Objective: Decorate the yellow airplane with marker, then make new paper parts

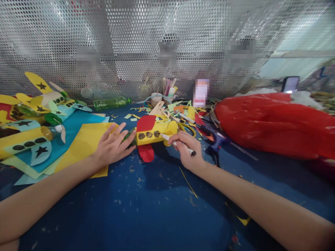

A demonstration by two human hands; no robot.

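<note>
A yellow paper-wrapped bottle plane (154, 134) with red wings lies on the blue table (146, 205), its side carrying three dark round windows. My left hand (112, 146) rests flat with fingers spread beside the plane's left end, partly on a yellow paper sheet (83, 143). A white marker (178, 143) is pinched in my right hand (187, 150), and its tip touches the plane's side near the rightmost window.
Finished paper planes (34, 118) and coloured sheets are piled at the left. A green bottle (111, 103), a cup of sticks (163, 94), paper scraps, blue-handled scissors (217, 141) and a large red plastic bag (272, 122) lie behind. A perforated metal screen closes the back.
</note>
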